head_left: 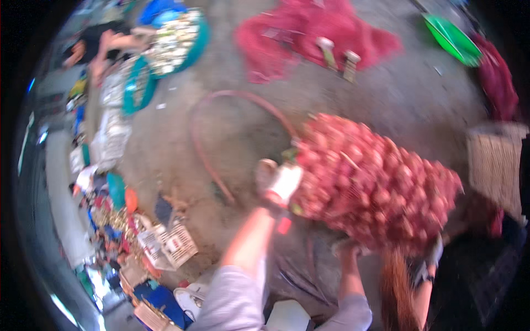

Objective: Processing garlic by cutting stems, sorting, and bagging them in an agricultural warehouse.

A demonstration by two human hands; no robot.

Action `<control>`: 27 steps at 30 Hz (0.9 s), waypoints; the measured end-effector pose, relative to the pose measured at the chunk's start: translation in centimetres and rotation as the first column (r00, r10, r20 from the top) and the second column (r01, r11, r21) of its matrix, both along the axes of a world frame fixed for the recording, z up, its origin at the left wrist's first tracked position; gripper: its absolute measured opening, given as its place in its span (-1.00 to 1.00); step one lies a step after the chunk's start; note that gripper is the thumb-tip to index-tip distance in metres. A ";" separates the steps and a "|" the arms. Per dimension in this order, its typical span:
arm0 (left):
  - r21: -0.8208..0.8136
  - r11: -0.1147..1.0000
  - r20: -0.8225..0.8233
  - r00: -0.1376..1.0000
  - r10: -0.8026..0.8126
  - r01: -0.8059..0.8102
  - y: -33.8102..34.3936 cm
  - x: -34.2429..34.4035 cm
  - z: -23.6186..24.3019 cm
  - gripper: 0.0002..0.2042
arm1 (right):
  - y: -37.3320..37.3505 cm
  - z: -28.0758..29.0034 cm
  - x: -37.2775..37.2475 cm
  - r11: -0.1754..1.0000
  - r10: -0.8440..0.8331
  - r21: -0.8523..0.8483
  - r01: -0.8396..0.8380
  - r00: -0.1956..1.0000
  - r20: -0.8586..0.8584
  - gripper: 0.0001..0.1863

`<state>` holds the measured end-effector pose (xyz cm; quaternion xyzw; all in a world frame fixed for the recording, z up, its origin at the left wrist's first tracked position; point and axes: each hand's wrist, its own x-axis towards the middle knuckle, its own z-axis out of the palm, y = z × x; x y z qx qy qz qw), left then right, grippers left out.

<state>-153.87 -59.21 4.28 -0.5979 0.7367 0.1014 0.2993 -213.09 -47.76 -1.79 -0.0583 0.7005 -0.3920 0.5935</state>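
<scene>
A full red mesh sack of onions [375, 182] lies slantwise in front of me, tilted, its packed bulbs showing through the net. My left hand [281, 179], in a white glove with a red band at the wrist, is closed on the sack's left end. Against the sack's lower side is my right hand [350, 246], its fingers partly hidden beneath it and blurred. Farther right, another gloved hand [435, 252], with a dark wristband, touches the sack's lower right; it appears to be a co-worker's. Long brown hair [396, 289] hangs between the two arms.
A reddish hose [243, 94] curves over the concrete floor. Empty-looking red netting [331, 27] lies at the back, near a green scoop-shaped thing [452, 41]. Teal tubs [196, 47] of pale produce and a person stand at the left. A woven beige container [497, 165] is at right.
</scene>
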 end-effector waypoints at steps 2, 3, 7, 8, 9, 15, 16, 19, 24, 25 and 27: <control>0.192 0.720 -0.445 0.595 0.669 -0.667 -0.8 1.1 3.2 -0.84 | -0.8 4.6 3.1 0.994 0.110 -0.006 -0.114 0.975 -0.193 -0.52; 0.291 0.552 -0.521 0.355 0.776 -0.781 -1.4 2.0 4.4 -0.81 | -1.4 6.7 4.9 0.986 0.125 -0.088 -0.141 0.979 -0.161 -0.50; 0.442 0.337 -0.527 0.063 0.848 -0.831 -3.2 6.9 8.1 -0.68 | -3.5 17.8 13.2 0.990 -0.046 -0.131 0.042 0.999 -0.022 -0.50; 0.495 0.348 -0.557 0.016 0.830 -0.796 -3.3 9.2 8.7 -0.69 | -4.6 20.3 15.8 0.989 -0.110 -0.098 0.110 0.994 0.007 -0.54; 0.541 0.363 -0.584 -0.027 0.812 -0.759 -2.9 11.5 9.5 -0.69 | -5.0 23.1 18.5 0.982 -0.055 -0.180 0.056 0.998 0.012 -0.57; 0.504 0.323 -0.663 -0.119 0.739 -0.801 1.0 28.0 23.5 -0.62 | -16.0 29.0 44.7 0.925 0.304 -0.279 -0.257 0.942 0.143 -0.64; 0.477 0.271 -0.643 -0.122 0.756 -0.836 2.4 31.1 27.2 -0.63 | -17.9 29.3 49.7 0.896 0.392 -0.296 -0.332 0.904 0.170 -0.65; 0.262 0.111 -0.772 -0.139 0.620 -0.959 8.2 40.2 38.1 -0.68 | -21.0 30.5 62.7 0.779 0.614 -0.326 -0.535 0.757 0.225 -0.69; -0.624 0.378 -0.241 0.629 0.739 -0.684 16.0 56.6 50.2 -0.87 | -19.7 33.2 77.9 0.553 0.828 -0.357 -0.753 0.448 0.337 -0.74; -0.675 0.345 -0.181 0.600 0.779 -0.652 16.0 60.2 51.6 -0.89 | -19.3 33.7 80.5 0.529 0.835 -0.360 -0.769 0.394 0.385 -0.75; -0.557 -0.180 -0.631 0.272 0.726 -0.811 15.5 66.3 53.3 -0.68 | -19.0 34.5 85.0 0.513 0.838 -0.401 -0.759 0.340 0.428 -0.78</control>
